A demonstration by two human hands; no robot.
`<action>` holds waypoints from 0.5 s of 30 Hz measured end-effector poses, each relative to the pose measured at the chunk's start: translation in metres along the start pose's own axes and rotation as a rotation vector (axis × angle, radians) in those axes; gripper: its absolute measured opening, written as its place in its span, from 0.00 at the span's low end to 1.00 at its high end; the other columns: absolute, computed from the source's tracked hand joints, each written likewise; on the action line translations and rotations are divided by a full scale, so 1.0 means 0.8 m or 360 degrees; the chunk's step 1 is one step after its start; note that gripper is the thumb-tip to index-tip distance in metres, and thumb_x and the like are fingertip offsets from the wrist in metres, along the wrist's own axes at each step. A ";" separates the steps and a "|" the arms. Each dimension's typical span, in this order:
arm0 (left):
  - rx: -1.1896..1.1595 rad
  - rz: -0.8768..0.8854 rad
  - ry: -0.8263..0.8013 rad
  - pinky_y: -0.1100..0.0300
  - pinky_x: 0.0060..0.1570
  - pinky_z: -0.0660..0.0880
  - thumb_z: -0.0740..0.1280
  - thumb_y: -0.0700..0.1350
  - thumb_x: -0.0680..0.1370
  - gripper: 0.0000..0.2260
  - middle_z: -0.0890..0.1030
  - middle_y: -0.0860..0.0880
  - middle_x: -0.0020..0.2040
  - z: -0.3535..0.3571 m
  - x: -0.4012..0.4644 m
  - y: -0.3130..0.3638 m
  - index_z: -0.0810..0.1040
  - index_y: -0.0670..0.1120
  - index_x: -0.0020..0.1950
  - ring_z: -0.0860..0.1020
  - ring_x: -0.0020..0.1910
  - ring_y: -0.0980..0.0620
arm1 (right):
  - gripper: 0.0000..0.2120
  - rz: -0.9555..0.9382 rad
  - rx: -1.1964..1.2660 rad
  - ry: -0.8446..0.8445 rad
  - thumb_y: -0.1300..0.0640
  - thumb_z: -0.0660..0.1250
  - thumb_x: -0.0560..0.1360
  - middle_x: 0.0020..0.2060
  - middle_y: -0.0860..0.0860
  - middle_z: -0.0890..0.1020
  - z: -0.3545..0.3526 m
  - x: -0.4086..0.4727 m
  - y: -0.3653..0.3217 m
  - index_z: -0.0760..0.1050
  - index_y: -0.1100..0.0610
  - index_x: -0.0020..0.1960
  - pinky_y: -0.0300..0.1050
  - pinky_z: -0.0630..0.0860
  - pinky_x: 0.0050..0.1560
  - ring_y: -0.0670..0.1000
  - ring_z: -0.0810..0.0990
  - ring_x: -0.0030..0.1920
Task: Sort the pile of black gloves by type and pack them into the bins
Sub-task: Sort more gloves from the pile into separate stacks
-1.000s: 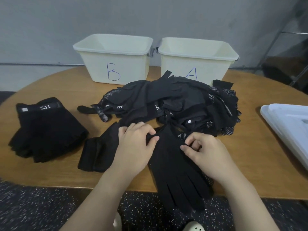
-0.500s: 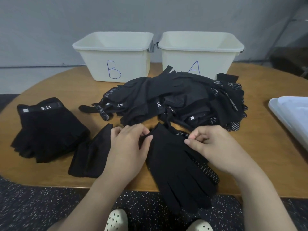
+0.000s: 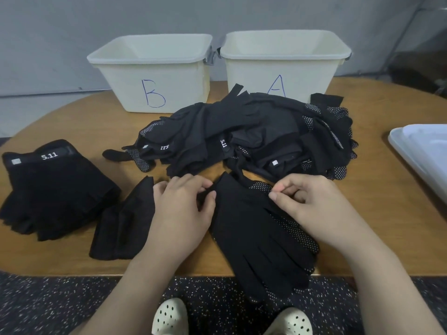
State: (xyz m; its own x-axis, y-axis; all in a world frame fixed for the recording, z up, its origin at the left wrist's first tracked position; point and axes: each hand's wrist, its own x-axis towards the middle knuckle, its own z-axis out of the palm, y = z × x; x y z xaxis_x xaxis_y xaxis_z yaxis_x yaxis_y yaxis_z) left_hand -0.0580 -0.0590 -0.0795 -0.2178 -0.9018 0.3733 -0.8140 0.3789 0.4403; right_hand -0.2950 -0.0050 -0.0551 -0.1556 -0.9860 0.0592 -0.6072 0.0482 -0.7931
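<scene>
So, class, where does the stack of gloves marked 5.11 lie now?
In the head view, the 5.11 glove stack lies on the table's left side, left of the folded black gloves and apart from the main pile.

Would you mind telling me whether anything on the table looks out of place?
Only one thing: the glove both hands hold has its fingers hanging past the table edge. Nothing looks damaged.
</scene>
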 end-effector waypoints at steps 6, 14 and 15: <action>-0.0054 -0.0003 0.0003 0.56 0.60 0.58 0.69 0.54 0.78 0.05 0.74 0.60 0.38 -0.001 0.005 0.001 0.79 0.55 0.46 0.73 0.44 0.56 | 0.10 -0.0025 -0.0005 0.0056 0.63 0.74 0.75 0.32 0.42 0.82 -0.004 -0.008 0.000 0.82 0.48 0.45 0.29 0.69 0.33 0.42 0.74 0.28; -0.0130 -0.0057 -0.0017 0.56 0.61 0.59 0.73 0.51 0.78 0.06 0.77 0.59 0.39 -0.002 0.006 0.000 0.77 0.56 0.43 0.75 0.45 0.57 | 0.10 -0.0141 -0.0041 0.0287 0.66 0.76 0.74 0.34 0.44 0.81 0.000 -0.023 0.001 0.83 0.51 0.44 0.30 0.74 0.40 0.44 0.80 0.37; -0.0138 -0.0059 -0.0012 0.56 0.61 0.59 0.73 0.51 0.78 0.06 0.77 0.59 0.39 -0.003 0.006 0.000 0.78 0.56 0.43 0.75 0.45 0.58 | 0.10 -0.0151 -0.0076 0.0276 0.66 0.76 0.73 0.36 0.45 0.82 0.001 -0.026 0.002 0.83 0.51 0.45 0.31 0.75 0.41 0.44 0.81 0.39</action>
State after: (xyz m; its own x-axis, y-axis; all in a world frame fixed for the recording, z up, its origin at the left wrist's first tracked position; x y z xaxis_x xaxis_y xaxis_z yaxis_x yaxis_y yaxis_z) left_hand -0.0576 -0.0629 -0.0763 -0.1928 -0.9170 0.3493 -0.7718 0.3615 0.5231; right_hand -0.2921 0.0151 -0.0577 -0.2253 -0.9445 0.2389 -0.6610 -0.0319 -0.7497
